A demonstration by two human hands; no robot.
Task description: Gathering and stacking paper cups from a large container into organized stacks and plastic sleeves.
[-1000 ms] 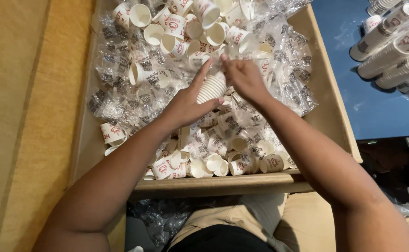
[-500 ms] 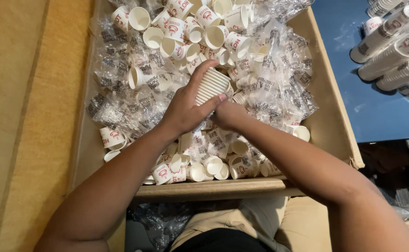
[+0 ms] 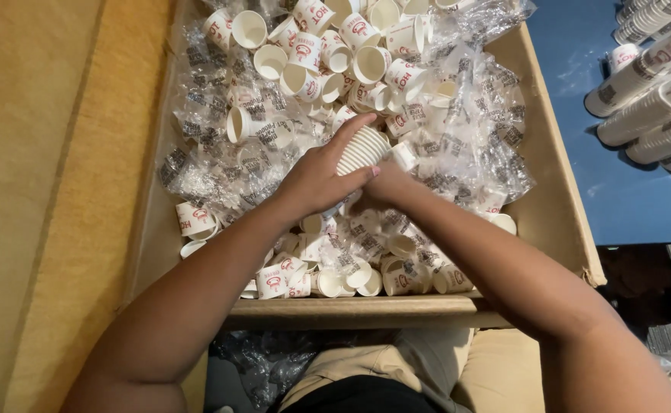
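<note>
Cardboard box of cups; blue table right

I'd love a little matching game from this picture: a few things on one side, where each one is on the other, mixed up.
Things:
1. stack of nested cups
2. cardboard box
3. long cup stacks
4. right hand

Places:
A. lying on the blue surface at the upper right
B. in the grip of the left hand
C. holding loose paper cups and crumpled clear wrappers
D. low among the loose cups, just under the held stack

Pairs: 1-B, 2-C, 3-A, 4-D
</note>
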